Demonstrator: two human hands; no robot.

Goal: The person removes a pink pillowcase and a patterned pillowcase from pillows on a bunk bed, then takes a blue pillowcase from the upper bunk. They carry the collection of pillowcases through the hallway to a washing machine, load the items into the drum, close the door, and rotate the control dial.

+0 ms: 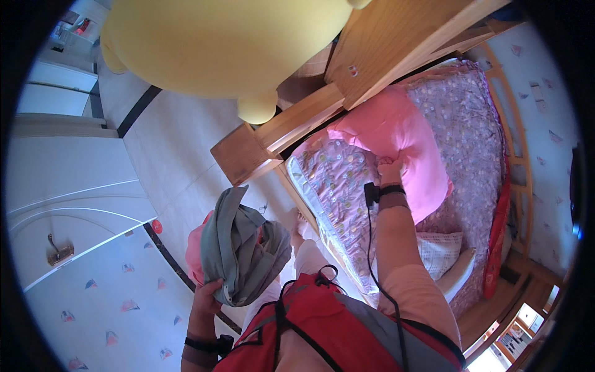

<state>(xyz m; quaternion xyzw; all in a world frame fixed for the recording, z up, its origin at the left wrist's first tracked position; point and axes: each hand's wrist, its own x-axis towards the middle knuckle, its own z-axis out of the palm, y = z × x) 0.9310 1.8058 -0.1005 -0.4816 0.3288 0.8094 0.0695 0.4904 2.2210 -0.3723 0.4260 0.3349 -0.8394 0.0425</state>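
My left hand [209, 296] is closed on a bundled grey-green cloth [232, 248], held up over the floor beside the bed. A piece of pinkish-red cloth [195, 251] shows at the left side of the bundle. On the bed, my right hand [390, 168] is closed on the near edge of a soft pink pillow [415, 136], its fingers pinching a fold. The pillow lies bent over the patterned purple-pink bedding [468, 124]. Black straps with a small dark device sit on both wrists, and a cable runs back from the right one.
A wooden bunk-bed frame [297, 118] crosses above the bed's far end, with a large yellow plush toy [217, 49] overhanging it. A checked white pillow [439, 251] lies near my right arm. To the left stand a white door [80, 192] with a handle and a patterned wall [111, 310].
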